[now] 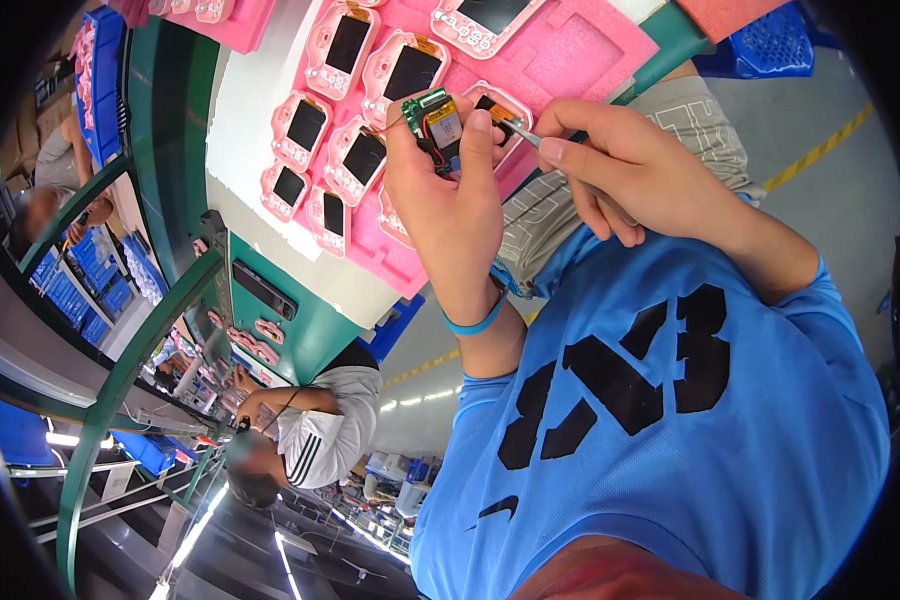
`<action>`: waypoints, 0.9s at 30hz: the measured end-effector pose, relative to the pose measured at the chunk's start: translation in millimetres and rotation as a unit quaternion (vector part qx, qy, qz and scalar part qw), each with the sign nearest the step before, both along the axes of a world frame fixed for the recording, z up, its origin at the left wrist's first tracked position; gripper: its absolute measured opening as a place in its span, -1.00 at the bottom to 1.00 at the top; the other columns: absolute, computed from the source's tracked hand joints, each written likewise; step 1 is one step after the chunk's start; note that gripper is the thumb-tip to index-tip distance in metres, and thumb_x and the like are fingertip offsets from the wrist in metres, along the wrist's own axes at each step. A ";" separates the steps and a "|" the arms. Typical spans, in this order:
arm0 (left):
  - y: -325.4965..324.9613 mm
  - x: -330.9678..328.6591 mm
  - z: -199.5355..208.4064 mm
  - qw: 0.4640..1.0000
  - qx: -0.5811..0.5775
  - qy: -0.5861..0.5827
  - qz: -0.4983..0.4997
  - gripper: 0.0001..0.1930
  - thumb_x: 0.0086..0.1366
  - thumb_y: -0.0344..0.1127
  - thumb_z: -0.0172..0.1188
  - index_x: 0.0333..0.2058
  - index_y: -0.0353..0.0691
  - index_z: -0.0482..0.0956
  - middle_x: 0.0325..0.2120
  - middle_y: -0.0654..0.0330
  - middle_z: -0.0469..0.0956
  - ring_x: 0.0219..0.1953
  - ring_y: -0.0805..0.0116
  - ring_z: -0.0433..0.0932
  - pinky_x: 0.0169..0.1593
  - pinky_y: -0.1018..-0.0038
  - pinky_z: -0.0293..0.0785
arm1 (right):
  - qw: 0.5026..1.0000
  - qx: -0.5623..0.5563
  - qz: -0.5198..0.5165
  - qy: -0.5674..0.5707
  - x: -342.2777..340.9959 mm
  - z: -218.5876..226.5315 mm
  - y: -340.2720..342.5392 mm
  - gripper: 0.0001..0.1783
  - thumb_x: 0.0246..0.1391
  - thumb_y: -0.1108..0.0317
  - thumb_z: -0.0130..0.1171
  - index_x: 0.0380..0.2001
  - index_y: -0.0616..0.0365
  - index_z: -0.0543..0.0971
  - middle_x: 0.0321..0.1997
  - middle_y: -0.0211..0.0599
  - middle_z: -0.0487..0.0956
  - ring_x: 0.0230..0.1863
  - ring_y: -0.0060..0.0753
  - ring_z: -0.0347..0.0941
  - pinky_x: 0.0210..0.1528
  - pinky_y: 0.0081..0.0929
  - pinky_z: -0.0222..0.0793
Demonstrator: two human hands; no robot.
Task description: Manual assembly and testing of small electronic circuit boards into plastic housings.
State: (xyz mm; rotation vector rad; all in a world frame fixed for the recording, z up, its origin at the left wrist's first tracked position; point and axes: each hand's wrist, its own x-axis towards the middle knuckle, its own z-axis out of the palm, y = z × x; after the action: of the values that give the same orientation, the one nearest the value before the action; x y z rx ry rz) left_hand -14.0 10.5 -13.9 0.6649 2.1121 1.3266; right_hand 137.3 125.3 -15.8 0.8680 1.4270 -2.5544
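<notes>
My left hand [448, 205] is closed around a small green circuit board [425, 102] with a silver-and-yellow battery [444, 125] and thin red and black wires. In my right hand [620, 160] are slim metal tweezers [522, 133], pinched between thumb and fingers. Their tip meets the orange ribbon cable [494, 108] of a small dark screen. That screen sits in a pink handheld-console shell [518, 108], partly covered by my left fingers. Several similar shells with dark screens, such as one pink shell [315, 52], lie to the left and beyond.
A pink foam tray [595, 50] with cut-outs carries the shells on a white-and-green bench [305, 335]. A dark oblong device [263, 290] lies at the bench's left. Another person [320, 430] sits along the line. A blue plastic basket [770, 48] stands at the far right.
</notes>
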 end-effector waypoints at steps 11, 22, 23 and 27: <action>-2.9 0.1 -3.0 0.999 0.019 0.033 -0.001 -0.74 0.42 -0.46 0.30 0.02 -0.33 0.53 -0.28 0.13 0.69 -0.37 0.42 0.67 -0.26 0.53 0.62 | 0.996 -0.060 -0.035 0.053 -1.3 -7.9 -9.9 -0.87 0.57 0.35 -0.04 -0.12 0.15 0.44 -0.69 -0.38 0.52 -0.85 -0.67 0.20 -0.76 -0.70 0.09; -37.4 -3.8 34.6 0.983 -0.058 -0.170 -0.019 -0.75 0.44 -0.41 0.26 0.03 -0.36 0.62 -0.48 0.22 0.62 -0.61 0.53 0.45 -0.51 0.64 0.33 | 0.992 -0.039 -0.052 0.109 7.0 -27.3 -20.5 -0.93 0.52 0.41 0.01 -0.14 0.13 0.45 -0.61 -0.48 0.49 -0.66 -0.71 0.25 -0.55 -0.72 0.13; -37.6 -3.9 30.8 0.983 -0.048 -0.174 -0.022 -0.75 0.44 -0.41 0.26 0.03 -0.36 0.62 -0.48 0.22 0.63 -0.61 0.53 0.45 -0.51 0.64 0.33 | 0.993 0.004 -0.052 0.106 7.5 -27.9 -20.9 -0.94 0.50 0.42 0.04 -0.16 0.13 0.47 -0.62 -0.50 0.46 -0.64 -0.70 0.22 -0.54 -0.70 0.09; -37.5 -3.2 21.3 0.982 -0.019 -0.186 -0.036 -0.74 0.45 -0.40 0.26 0.04 -0.37 0.62 -0.47 0.22 0.63 -0.60 0.53 0.45 -0.51 0.64 0.33 | 0.985 0.133 -0.053 0.094 10.0 -28.6 -21.4 -0.94 0.43 0.46 0.12 -0.22 0.12 0.52 -0.64 -0.57 0.38 -0.60 -0.69 0.13 -0.51 -0.61 -0.02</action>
State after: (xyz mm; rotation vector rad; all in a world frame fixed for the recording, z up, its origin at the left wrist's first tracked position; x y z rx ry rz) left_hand -17.2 -27.1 7.4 0.4325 1.7919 1.2567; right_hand 147.3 103.9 -44.4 0.7682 1.8605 -2.6224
